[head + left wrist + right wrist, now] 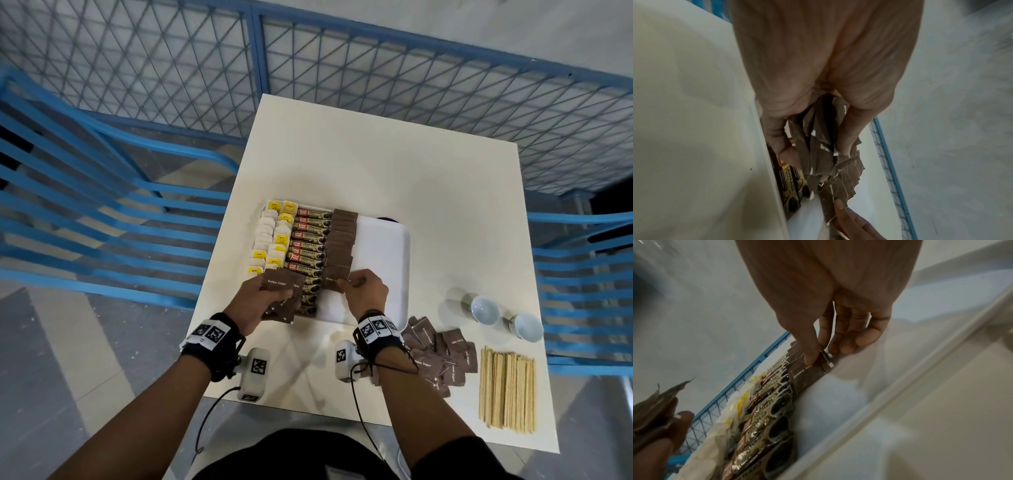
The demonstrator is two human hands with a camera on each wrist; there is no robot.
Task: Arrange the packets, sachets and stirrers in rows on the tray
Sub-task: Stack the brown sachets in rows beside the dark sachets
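Brown-sugar sachets of dark brown paper (pixel 339 245) form the third row on the white plastic tray (pixel 383 246), left of centre in the head view, beside a row of coffee granule stick packets (pixel 308 240) and white tea bags with yellow tags (pixel 270 236). The right hand (pixel 364 291) pinches one sachet (pixel 807 374) between thumb and forefinger at the row's near end; laying it well probably means overlapping it evenly on its neighbour, edges in line. The left hand (pixel 263 301) is clamped on a fanned bunch of spare sachets (pixel 822 146), ready to feed the next. More loose sachets (pixel 442 353) and pale wooden stirrers (pixel 507 390) wait on the white worktop (pixel 411 171) at lower right. The bunch hides the coffee row's near end, and both wrist views are blurred.
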